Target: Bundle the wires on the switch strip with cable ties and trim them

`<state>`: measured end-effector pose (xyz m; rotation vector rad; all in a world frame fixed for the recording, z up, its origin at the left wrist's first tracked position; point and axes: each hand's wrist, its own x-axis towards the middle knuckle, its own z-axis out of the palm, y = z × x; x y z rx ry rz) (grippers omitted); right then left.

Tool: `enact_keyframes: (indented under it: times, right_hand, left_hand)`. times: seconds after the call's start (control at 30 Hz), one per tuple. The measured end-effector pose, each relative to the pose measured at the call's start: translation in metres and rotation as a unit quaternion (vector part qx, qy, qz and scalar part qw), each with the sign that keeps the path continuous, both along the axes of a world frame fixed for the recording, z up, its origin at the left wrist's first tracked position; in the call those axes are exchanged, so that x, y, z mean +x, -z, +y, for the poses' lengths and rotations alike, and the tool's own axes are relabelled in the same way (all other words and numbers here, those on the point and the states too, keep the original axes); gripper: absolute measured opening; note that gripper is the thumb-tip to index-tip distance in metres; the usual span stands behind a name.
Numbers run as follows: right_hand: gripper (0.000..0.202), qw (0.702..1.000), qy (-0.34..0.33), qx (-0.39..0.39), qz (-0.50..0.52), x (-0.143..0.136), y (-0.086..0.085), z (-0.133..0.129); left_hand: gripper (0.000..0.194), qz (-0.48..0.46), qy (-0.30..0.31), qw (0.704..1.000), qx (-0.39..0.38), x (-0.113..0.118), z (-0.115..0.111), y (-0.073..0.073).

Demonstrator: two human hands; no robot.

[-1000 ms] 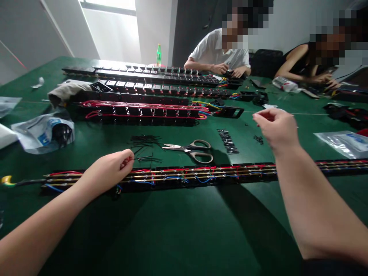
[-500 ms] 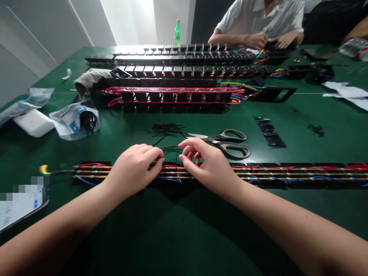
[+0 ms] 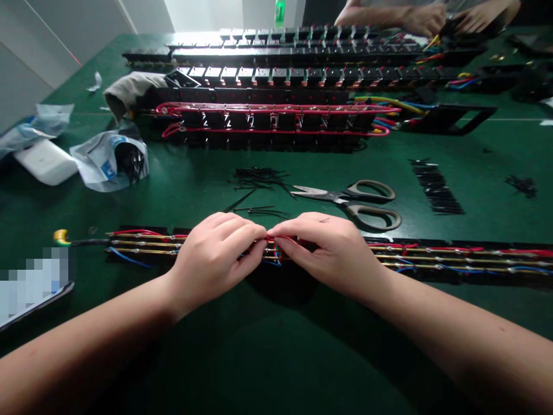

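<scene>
1. Green table (image 3: 194,357) under the wired strip (image 3: 458,264).
2. My left hand (image 3: 216,253) and right hand (image 3: 332,248) meet over the strip's red wire (image 3: 283,237), fingertips nearly closed; whether they grip it, I can't tell.
3. Scissors (image 3: 337,197) beyond the strip.

Deep green table (image 3: 345,167), and look: golden rods (image 3: 415,257) striping a black strip (image 3: 469,278), red wires (image 3: 142,231) and blue wires (image 3: 129,259) streaking alongside! Grey-and-black scissors (image 3: 341,200), black ties (image 3: 436,187), a yellow connector (image 3: 61,236) and a green bottle (image 3: 280,12)!

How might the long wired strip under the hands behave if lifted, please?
The strip is probably fairly stiff, given its brass-coloured rods; running out of view, it may balance awkwardly. The straying blue wire at its left end might snag.
</scene>
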<state>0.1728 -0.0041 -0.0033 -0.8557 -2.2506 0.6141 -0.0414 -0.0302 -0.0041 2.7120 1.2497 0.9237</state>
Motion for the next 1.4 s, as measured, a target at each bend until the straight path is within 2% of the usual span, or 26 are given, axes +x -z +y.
enact_keyframes:
  times: [0.33,0.63,0.7,0.83,0.9,1.1,1.4]
  right_hand:
    - [0.015,0.997,0.047,0.061,-0.007,0.001,-0.003,0.001]
    - [0.014,0.992,0.111,0.015,0.054,0.005,-0.007,-0.003]
    - [0.012,0.992,0.106,0.039,0.050,0.006,-0.006,-0.003]
    - [0.010,0.981,0.079,0.171,0.047,0.005,-0.003,-0.002]
    - [0.013,0.976,0.058,0.204,0.045,0.004,-0.001,-0.002]
    - [0.008,0.981,0.000,0.189,0.035,0.002,0.001,0.000]
    - [0.010,0.985,-0.023,0.162,0.046,0.001,0.002,0.000]
  left_hand:
    - [0.004,-0.035,0.015,0.999,0.008,0.000,0.000,-0.002]
    - [0.005,-0.019,-0.023,0.999,-0.015,-0.001,-0.001,-0.002]
    - [0.006,-0.015,-0.028,0.999,-0.017,-0.001,-0.001,-0.001]
    - [0.005,-0.024,-0.009,1.000,-0.011,0.000,0.001,-0.001]
    - [0.004,-0.022,0.003,1.000,-0.001,0.001,0.001,-0.001]
    - [0.005,-0.026,0.021,0.999,0.020,0.003,-0.001,-0.002]
    - [0.004,-0.032,0.029,0.999,0.028,0.003,-0.001,-0.003]
